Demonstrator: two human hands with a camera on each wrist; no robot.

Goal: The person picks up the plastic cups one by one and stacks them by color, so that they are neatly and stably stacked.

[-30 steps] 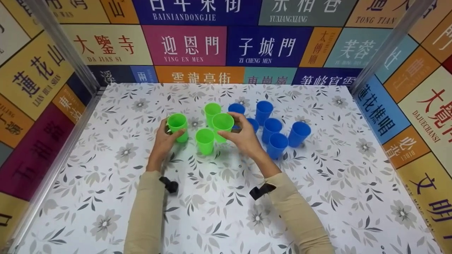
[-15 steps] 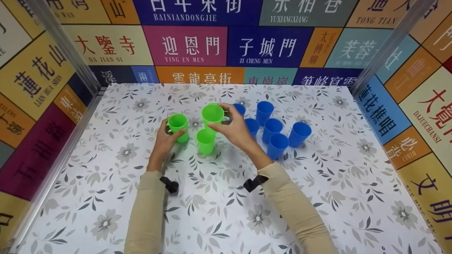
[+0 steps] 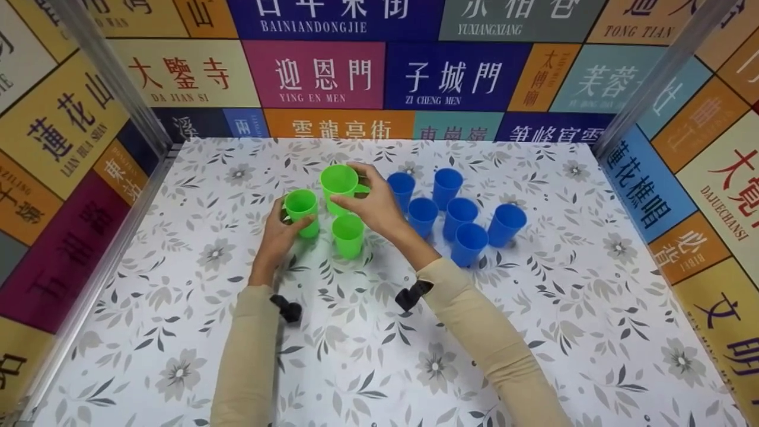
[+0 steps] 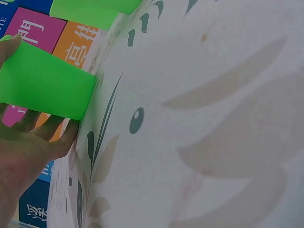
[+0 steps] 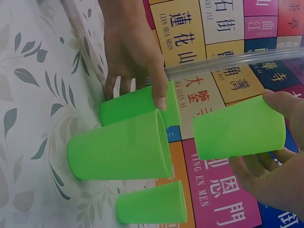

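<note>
My left hand (image 3: pixel 274 236) holds a green cup (image 3: pixel 302 213) that stands upright on the table; the left wrist view shows the fingers around this cup (image 4: pixel 45 80). My right hand (image 3: pixel 379 204) grips a second green cup (image 3: pixel 338 181) by its side, tilted slightly. In the right wrist view that cup (image 5: pixel 240 128) is off the table, above the other green cups. A third green cup (image 3: pixel 347 237) stands in front, between the hands. One more green cup (image 5: pixel 152 204) stands at the back, mostly hidden behind the right hand in the head view.
Several blue cups (image 3: pixel 461 218) stand in a loose group to the right of the right hand. The table (image 3: pixel 332 367) has a white floral cover. Printed sign panels (image 3: pixel 314 74) wall it at the back and sides.
The right hand has carried its green cup leftward and toward the back, past the rear green cup, uncovering more of the blue cups. The left hand and its cup have stayed in place.
</note>
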